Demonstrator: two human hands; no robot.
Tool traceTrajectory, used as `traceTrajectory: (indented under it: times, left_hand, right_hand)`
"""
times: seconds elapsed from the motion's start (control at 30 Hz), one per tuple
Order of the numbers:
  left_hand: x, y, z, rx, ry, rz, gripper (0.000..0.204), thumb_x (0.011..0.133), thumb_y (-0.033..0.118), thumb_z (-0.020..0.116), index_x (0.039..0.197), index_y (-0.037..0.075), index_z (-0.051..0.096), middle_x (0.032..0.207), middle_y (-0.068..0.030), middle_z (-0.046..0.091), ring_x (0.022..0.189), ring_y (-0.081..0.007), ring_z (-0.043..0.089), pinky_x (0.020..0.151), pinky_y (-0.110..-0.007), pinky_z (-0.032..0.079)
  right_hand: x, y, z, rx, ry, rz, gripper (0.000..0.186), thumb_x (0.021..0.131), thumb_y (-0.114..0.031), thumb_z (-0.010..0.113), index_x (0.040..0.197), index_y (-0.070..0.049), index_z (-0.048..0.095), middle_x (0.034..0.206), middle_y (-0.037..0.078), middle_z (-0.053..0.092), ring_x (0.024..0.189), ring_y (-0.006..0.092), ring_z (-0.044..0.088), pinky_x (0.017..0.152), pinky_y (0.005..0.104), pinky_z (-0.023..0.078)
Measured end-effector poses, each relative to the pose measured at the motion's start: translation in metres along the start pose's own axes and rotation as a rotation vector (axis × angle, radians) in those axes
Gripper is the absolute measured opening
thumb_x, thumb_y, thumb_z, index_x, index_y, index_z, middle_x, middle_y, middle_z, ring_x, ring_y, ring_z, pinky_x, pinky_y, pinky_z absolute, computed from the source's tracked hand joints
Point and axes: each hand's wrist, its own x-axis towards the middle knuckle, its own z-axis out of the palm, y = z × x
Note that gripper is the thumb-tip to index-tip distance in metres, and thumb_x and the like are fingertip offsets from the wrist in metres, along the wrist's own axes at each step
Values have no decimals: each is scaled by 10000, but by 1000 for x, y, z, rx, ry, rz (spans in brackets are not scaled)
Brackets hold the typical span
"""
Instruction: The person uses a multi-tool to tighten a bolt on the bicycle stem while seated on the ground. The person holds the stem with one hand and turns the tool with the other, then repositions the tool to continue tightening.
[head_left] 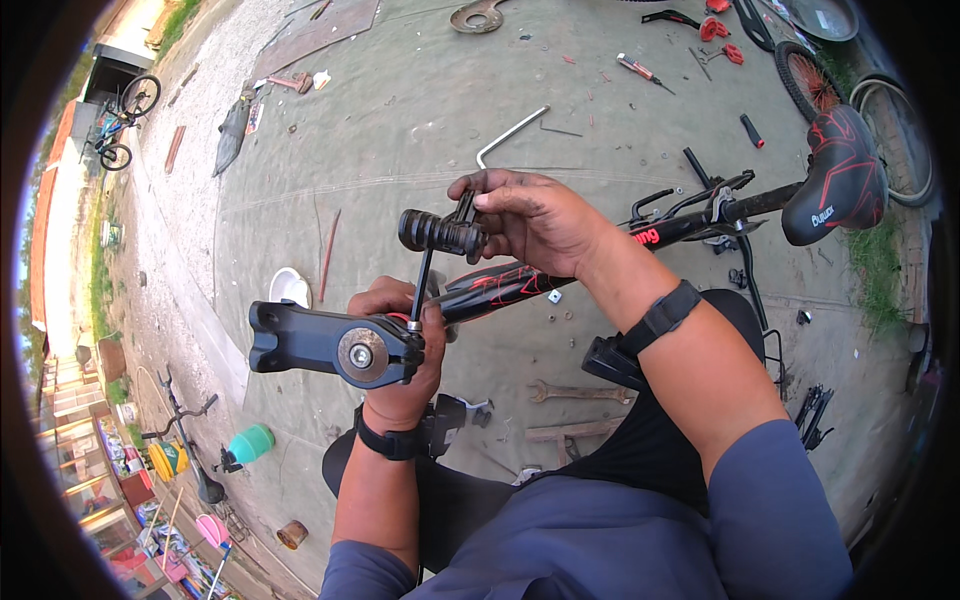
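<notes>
A black bicycle stem (295, 335) with a round silver cap sits sideways at the front of a black-and-red bike frame (496, 291). My left hand (405, 375) is closed around the front of the frame beneath the stem, partly hidden by it. My right hand (535, 225) pinches a black ridged multi-tool (435, 232) above the stem. Its straight dark key (421, 285) reaches down to a silver bolt at the stem's right end. The frame runs up to the right to a black-and-red saddle (835, 180).
A large hex key (510, 137), a wrench (580, 393), a screwdriver (640, 72) and small parts lie on the green-grey mat. A white bowl (290, 287) and teal container (250, 442) are at left, with other bikes (140, 95) farther out. A wheel (805, 80) lies at upper right.
</notes>
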Motion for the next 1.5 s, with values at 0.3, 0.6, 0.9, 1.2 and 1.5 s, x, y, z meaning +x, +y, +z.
traceTrajectory:
  times: [0.3, 0.6, 0.9, 1.2, 1.5]
  left_hand:
    - [2, -8, -4, 102, 11, 76, 173, 993, -39, 602, 1061, 45, 467, 883, -108, 593, 693, -147, 603, 631, -300, 544]
    - [4, 1, 1, 59, 29, 32, 181, 988, -60, 596, 1071, 42, 471, 862, -103, 589, 681, -144, 600, 632, -297, 542]
    - [6, 3, 3, 5, 64, -4, 174, 991, -34, 608, 1060, 43, 469, 860, -101, 602, 686, -143, 609, 638, -297, 543]
    - [4, -6, -1, 70, 69, 26, 168, 994, -20, 614, 1065, 36, 473, 872, -102, 610, 692, -143, 612, 643, -294, 543]
    - [7, -11, -5, 162, 34, 112, 188, 962, -70, 602, 1053, 37, 476, 857, -99, 602, 668, -127, 593, 611, -279, 515]
  right_hand:
    - [-19, -16, -23, -47, -80, -1, 331, 1019, -182, 671, 1294, -14, 593, 1039, 93, 718, 935, 192, 745, 823, 295, 623]
    - [-48, -37, -14, -128, 3, -1, 358, 974, -226, 743, 1220, -4, 607, 923, 77, 734, 804, 168, 759, 721, 264, 645]
    - [-65, -45, -3, -206, 91, -99, 323, 983, -293, 733, 1128, -23, 631, 861, 89, 723, 756, 242, 772, 652, 268, 629]
    - [-74, -54, 7, -303, 93, -208, 305, 978, -364, 740, 986, -73, 648, 800, 54, 694, 710, 214, 753, 590, 272, 582]
    - [-74, -57, 22, -519, 191, -247, 242, 981, -291, 681, 989, -53, 641, 772, 45, 650, 637, 139, 662, 592, 268, 545]
